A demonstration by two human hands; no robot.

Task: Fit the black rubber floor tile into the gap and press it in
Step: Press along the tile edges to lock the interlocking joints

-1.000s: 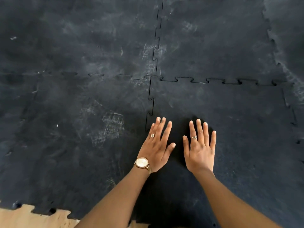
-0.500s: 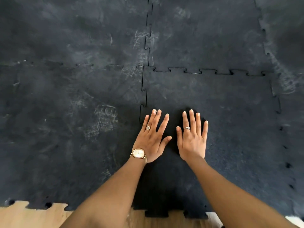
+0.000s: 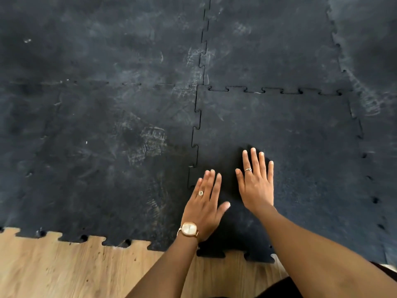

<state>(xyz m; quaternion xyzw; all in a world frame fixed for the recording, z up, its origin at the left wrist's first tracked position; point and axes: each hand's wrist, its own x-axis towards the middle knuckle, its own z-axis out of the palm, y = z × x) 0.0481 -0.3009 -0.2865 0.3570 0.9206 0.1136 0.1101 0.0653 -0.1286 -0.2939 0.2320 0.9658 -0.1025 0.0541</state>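
two hands lie flat on the tile [image 3: 290,136], which sits in the gap at the near right of the mat [image 3: 96,136], its near teeth jutting over the wood floor [image 3: 75,272]. your left hand [image 3: 204,203] is spread, palm down, fingertips just beside the left seam [image 3: 194,134]; your right hand [image 3: 256,181] is flat too, fingers loosely together, further in on the tile. neither grips anything. the left and far seams look dark and open in places, so i judge the tabs are not fully seated. work along each seam, palm heel right over the teeth, pressing straight down one tab after another. avoid pushing sideways, which could spring a seated tab. the right edge looks gappy too; check it last.
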